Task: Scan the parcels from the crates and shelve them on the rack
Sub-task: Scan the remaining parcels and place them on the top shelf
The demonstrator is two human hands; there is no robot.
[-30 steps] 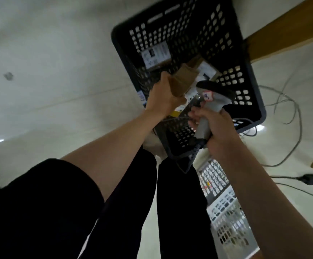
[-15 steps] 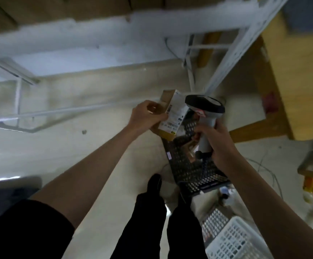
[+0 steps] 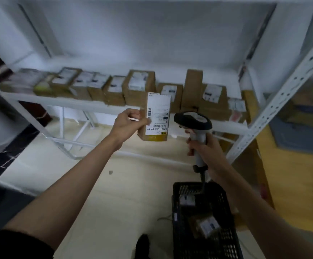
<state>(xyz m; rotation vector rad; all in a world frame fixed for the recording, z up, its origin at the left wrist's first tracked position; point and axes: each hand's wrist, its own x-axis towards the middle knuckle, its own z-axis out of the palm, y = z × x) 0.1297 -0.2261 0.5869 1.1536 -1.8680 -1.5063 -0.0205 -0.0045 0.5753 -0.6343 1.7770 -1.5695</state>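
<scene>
My left hand (image 3: pixel 127 122) holds a small brown parcel (image 3: pixel 156 116) upright by its left edge, its white barcode label facing me, in front of the rack's shelf. My right hand (image 3: pixel 203 148) grips the handle of a grey and black barcode scanner (image 3: pixel 193 121), whose head sits just right of the parcel. A row of several labelled cardboard parcels (image 3: pixel 139 86) stands on the white rack shelf (image 3: pixel 64 101) behind. A black crate (image 3: pixel 225 245) on the floor below my right arm holds two parcels, one of them a labelled parcel (image 3: pixel 206 226).
The rack's perforated white upright (image 3: pixel 283 98) slants at the right. A yellow floor area (image 3: pixel 292 184) lies beyond it. The scanner's cable (image 3: pixel 202 182) hangs into the crate. My shoe (image 3: pixel 142 245) shows at the bottom.
My view has risen from the crate on the floor to the rack shelf. Both hands have lifted, the parcel now held upright before the shelf with the scanner beside it.
</scene>
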